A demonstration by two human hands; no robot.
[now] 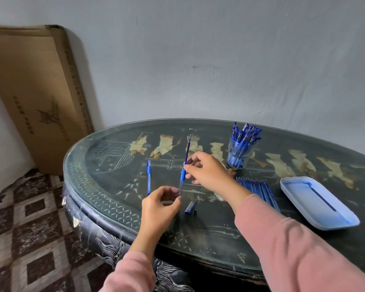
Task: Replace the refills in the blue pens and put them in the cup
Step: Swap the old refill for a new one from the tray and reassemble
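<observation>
Your left hand (pixel 159 205) pinches the clear plastic pen barrel (pixel 182 180) mid-frame; your right hand (pixel 207 170) pinches its thin blue refill (pixel 187 152). Print on the brown cardboard box (pixel 36 91), upper left, is unreadable.

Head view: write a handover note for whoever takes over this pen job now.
Hands: left hand pinches the clear blue-gripped pen barrel low; right hand pinches the thin blue refill sticking out above. A loose blue cap lies nearby.
Done: clear plastic cup holds many pens.
To do: finish this pen, cap it, cup it; then the capped blue pen lying left.
</observation>
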